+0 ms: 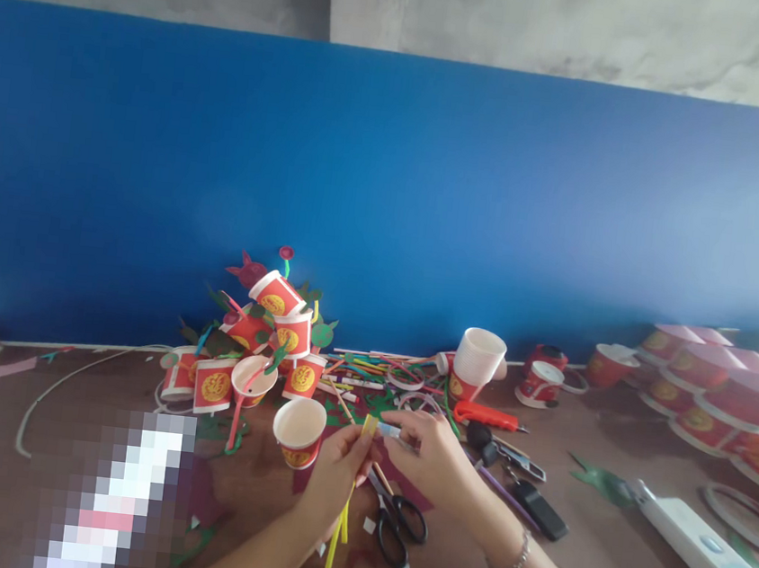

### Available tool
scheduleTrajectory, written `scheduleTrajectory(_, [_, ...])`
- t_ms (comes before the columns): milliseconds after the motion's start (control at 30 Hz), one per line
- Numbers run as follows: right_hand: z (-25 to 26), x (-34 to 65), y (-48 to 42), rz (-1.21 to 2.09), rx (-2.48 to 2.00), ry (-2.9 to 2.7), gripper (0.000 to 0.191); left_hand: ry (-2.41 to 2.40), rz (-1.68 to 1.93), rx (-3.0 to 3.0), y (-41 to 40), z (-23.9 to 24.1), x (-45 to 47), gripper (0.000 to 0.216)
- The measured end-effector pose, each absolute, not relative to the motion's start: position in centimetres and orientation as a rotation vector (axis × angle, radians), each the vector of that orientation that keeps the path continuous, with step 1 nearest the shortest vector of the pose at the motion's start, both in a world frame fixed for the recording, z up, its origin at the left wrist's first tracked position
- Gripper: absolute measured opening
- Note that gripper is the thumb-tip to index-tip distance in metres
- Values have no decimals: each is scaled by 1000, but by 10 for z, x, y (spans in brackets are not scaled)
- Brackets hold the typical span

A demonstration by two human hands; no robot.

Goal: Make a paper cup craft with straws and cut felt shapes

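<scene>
My left hand (339,462) is closed with thumb and fingers pinching a yellow strip (370,425), whose top end shows above the thumb. Below that hand hang thin yellow lengths (343,526), like a bent straw or strip. My right hand (428,447) is closed close to the left one. A small pale bluish-white piece (389,431) shows at its fingertips, too small to name. Black-handled scissors (393,525) lie on the table under my hands. An upright red-and-white paper cup (299,434) stands just beyond my left hand.
Several joined paper cups (215,384) with paper leaves rise at the back left. A stack of white cups (478,358), a red-orange tool (486,416), a utility knife (524,460) and a black key fob (538,508) lie rightward. A power strip (705,544) and pink-topped cups (714,391) are far right.
</scene>
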State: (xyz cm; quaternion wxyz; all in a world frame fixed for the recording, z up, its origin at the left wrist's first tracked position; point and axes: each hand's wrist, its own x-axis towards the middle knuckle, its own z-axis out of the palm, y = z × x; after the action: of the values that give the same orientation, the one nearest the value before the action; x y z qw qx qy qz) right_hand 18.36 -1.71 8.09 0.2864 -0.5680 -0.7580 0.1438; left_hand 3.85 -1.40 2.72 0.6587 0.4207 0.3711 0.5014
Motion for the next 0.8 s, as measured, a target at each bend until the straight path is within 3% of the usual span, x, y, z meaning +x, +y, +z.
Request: scheduleTrajectory(800, [80,185,-17,125,-1555,-2136,25,863,1123,1040,-12,18,37,45])
